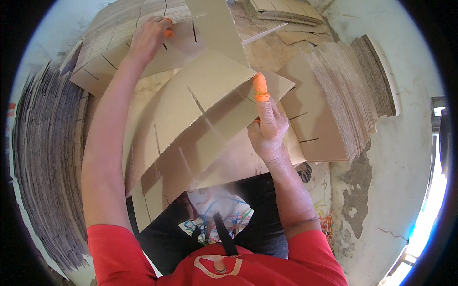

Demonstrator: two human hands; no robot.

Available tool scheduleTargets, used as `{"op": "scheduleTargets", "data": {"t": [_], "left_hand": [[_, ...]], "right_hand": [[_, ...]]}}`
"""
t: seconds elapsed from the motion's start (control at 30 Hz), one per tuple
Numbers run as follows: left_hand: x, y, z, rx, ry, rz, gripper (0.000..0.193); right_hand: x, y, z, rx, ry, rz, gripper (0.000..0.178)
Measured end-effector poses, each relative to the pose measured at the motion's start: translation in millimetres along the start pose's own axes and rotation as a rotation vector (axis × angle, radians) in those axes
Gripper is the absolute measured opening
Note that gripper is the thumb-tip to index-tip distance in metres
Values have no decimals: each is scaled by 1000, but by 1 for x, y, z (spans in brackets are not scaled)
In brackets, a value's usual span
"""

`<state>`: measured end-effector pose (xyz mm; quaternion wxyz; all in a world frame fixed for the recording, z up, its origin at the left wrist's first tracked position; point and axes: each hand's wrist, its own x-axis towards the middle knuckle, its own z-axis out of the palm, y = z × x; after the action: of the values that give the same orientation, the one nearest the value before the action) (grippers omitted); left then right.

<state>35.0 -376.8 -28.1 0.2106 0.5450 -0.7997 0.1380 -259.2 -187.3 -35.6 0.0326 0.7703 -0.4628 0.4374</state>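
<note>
"Touching what, with that right hand (269, 127)?"

"The far right corner of the curved cardboard sheet (186, 105), as near as I can judge: my orange-capped finger (260, 86) points up right beside it. Whether my fingers are clamped on board there, I can't tell; the palm side is hidden."

"Why at the corner?"

"I'd say a bowed sheet is easier to steady from its end. It arches up in front of me, above my thighs, slots running across it."

"And the left hand (147, 40)?"

"Stretched beyond the curved sheet, to its far left, at the edge of a slotted stack (106, 45). Two orange caps sit slightly apart on my fingertips; I can't tell whether they pinch any board. The caps are probably for grip, or against raw edges."

"What's around you?"

"Right of the curved sheet, another cardboard stack (341, 95), its layered edges showing, likely put there to be within arm's reach. Left of the sheet, a tall grey-edged pile (43, 167) by the wall, perhaps tucked aside to leave me room. Nearer me than the sheet, coloured strips (327, 223) lie low down."
</note>
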Motion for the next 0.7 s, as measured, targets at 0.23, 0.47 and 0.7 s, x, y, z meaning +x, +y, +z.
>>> {"op": "scheduleTargets", "data": {"t": [0.23,0.47,0.7], "left_hand": [[-4,13,-25,-49,55,48,21],[-7,16,-31,-86,60,34,27],[-12,23,-38,-102,206,152,12]], "right_hand": [[1,2,-1,9,3,-46,87],[3,-1,-10,-27,4,-74,86],[2,0,-19,-13,-7,-79,89]]}}
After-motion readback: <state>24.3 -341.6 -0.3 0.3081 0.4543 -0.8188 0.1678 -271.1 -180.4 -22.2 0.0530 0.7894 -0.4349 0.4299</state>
